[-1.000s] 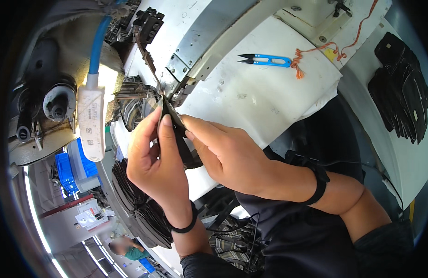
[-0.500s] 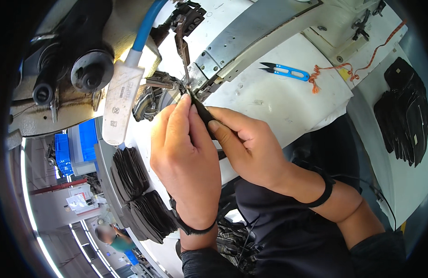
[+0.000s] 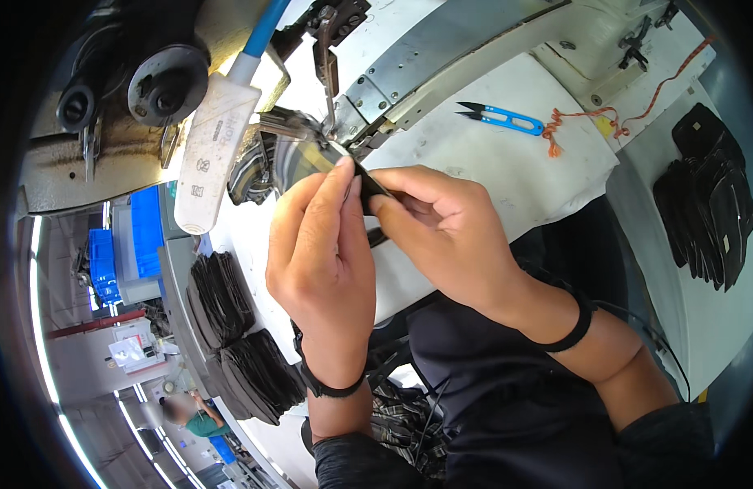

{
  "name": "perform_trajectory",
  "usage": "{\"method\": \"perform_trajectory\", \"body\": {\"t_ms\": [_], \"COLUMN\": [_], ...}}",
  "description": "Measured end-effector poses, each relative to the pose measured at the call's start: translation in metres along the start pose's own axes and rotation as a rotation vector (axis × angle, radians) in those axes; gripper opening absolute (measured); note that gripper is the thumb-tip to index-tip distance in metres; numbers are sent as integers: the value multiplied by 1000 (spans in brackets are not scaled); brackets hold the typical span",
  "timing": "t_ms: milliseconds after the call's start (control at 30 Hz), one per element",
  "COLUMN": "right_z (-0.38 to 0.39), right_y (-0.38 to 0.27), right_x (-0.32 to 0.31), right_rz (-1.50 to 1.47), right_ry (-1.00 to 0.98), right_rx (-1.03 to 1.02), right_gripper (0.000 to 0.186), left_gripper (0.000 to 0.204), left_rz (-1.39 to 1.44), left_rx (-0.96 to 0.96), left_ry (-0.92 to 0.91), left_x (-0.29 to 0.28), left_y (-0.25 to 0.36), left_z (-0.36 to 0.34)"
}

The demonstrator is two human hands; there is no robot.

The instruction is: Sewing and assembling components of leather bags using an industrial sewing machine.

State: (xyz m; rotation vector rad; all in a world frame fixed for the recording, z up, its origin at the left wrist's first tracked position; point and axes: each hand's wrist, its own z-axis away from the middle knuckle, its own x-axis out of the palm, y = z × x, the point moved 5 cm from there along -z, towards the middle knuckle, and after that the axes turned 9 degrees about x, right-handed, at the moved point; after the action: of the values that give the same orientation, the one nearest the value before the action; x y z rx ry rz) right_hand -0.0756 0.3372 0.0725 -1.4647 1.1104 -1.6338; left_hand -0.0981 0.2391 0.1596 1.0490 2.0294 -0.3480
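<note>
At the sewing machine's presser area [image 3: 331, 130], a dark fabric piece [image 3: 364, 196] with striped cloth [image 3: 301, 163] runs up to the metal foot and guide. My left hand [image 3: 319, 269] grips it with fingertips just below the foot, fingers drawn together. My right hand [image 3: 446, 244] pinches the piece a little lower and to the right. The white lamp housing [image 3: 216, 155] on a blue tube hangs just left of my hands. My fingers partly hide the piece.
Blue thread snips [image 3: 503, 118] and orange cord [image 3: 556, 134] lie on the white worktable [image 3: 556, 196]. Stacked dark pieces [image 3: 221, 297] lie at lower left, more black pieces [image 3: 706, 204] at right. Behind are blue bins [image 3: 103, 265] and a person in green [image 3: 201, 424].
Both hands have moved rightward since the first frame, still on the fabric. My left hand has turned more back-up. Striped cloth now shows more under the foot. The view has shifted.
</note>
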Motion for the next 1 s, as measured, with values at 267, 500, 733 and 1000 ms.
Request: {"method": "perform_trajectory", "body": {"t_ms": [267,500,733,1000], "right_z": [-1,2,-9,-25], "right_y": [-4,-2,1,-10], "right_x": [-1,1,8,8], "right_rz": [-27,-170,-250,-114], "right_ry": [32,33,25,79], "right_rx": [-35,-14,-3,10], "right_gripper": [14,14,13,7], "left_gripper": [36,32,27,22], "left_rz": [-94,-9,159,105], "left_rx": [177,231,233,313], "left_ry": [13,11,4,-68], "left_x": [-5,-8,-8,-11], "left_y": [1,-9,-22,-38], "left_z": [10,9,-1,-21]}}
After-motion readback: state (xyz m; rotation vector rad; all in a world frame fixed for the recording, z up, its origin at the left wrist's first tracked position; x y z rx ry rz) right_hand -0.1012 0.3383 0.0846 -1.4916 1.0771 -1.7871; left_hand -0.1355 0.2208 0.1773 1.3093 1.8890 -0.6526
